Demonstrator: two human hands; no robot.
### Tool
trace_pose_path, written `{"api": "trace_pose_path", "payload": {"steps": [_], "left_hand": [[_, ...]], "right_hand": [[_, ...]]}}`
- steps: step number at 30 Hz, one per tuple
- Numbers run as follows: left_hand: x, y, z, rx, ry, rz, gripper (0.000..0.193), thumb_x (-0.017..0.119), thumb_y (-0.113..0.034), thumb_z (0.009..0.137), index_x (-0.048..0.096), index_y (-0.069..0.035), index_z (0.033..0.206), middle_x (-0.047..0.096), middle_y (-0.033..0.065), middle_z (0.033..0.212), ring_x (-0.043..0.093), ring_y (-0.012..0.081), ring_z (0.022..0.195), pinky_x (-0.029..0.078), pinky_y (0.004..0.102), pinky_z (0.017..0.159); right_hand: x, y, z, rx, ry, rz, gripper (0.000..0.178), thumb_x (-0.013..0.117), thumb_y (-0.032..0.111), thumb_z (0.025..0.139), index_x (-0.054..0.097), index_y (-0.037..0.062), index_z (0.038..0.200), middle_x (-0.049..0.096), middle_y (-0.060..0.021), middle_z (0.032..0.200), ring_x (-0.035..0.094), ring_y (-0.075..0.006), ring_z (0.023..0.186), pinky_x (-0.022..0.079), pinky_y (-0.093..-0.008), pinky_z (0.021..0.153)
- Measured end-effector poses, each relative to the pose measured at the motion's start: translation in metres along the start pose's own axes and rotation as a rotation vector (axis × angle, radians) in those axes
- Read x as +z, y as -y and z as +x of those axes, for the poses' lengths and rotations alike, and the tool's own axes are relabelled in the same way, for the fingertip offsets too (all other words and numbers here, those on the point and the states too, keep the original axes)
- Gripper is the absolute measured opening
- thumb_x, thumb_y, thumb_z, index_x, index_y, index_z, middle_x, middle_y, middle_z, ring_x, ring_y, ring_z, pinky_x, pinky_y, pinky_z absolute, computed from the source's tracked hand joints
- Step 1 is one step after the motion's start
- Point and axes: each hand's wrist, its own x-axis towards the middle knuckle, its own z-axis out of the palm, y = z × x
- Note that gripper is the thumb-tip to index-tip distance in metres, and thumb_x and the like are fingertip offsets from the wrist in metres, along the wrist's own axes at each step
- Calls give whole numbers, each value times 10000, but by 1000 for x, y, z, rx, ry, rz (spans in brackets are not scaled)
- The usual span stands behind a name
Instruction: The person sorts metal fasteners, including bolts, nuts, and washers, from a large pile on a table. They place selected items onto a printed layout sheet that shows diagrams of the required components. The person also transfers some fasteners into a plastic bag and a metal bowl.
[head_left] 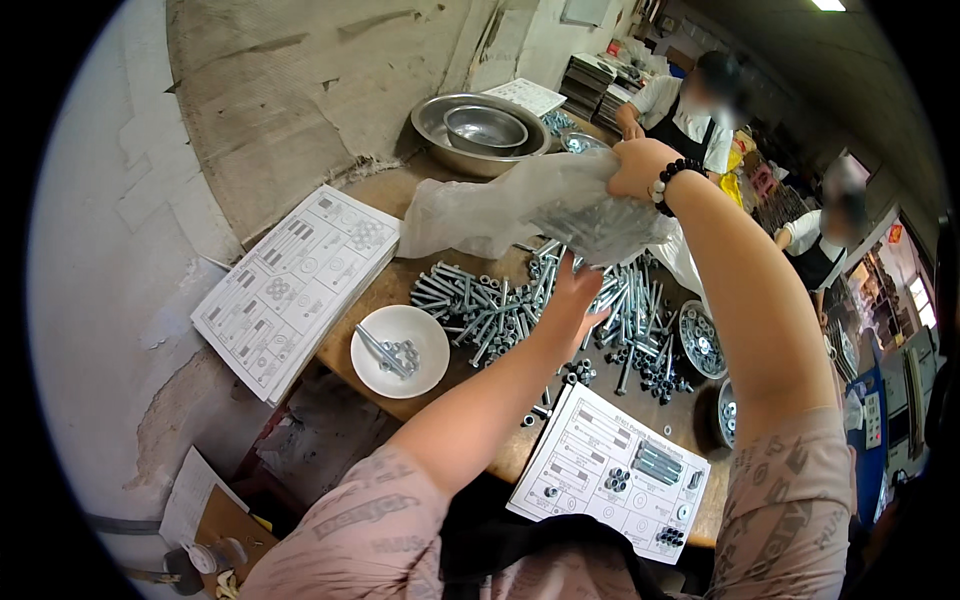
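Observation:
Above the middle of the table, my right hand (pixel 640 168) is closed around the gathered upper right part of a clear plastic bag (pixel 465 215). Bolts show through its sagging lower right part. Directly beneath it spreads a big heap of silver bolts (pixel 640 310), some with nuts lying among them. My left hand (pixel 578 298) reaches over this heap to the bag's underside, thumb apart from the fingers. Its fingertips are partly hidden by the bag and bolts. Left of the heap, a white bowl (pixel 430 362) holds a bolt and several nuts.
A printed sheet (pixel 590 450) with hardware on it lies at the near edge. Stacked sheets (pixel 290 290) are at the left. Metal basins (pixel 430 125) stand at the back. Bowls of washers (pixel 703 340) line the right. Two people (pixel 690 115) work beyond.

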Motion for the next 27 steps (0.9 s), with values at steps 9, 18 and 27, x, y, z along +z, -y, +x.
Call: {"api": "trace_pose_path", "payload": {"steps": [9, 18, 27], "left_hand": [[-8, 2, 40, 68, -93, -348, 597, 627, -362, 805, 293, -164, 1259, 397, 51, 1214, 431, 207, 1045, 413, 352, 806], [-6, -52, 53, -181, -267, -331, 538, 349, -577, 857, 451, -123, 1128, 548, 16, 1011, 539, 149, 786, 414, 232, 522], [-38, -91, 56, -222, -458, -89, 198, 536, -319, 850, 535, -133, 919, 558, -1, 790, 495, 112, 591, 350, 230, 419]], "right_hand": [[5, -8, 20, -31, -156, 156, 520, 585, 404, 626, 639, 21, 973, 639, -151, 953, 612, -288, 882, 484, -345, 763], [4, -15, 31, -116, -223, 807, 533, 598, 415, 726, 573, 41, 1105, 640, -127, 923, 613, -237, 867, 475, -306, 766], [87, 21, 4, -240, 31, 894, 868, 704, 479, 665, 347, 12, 1304, 492, -203, 1222, 511, -304, 1098, 418, -343, 901]]}}
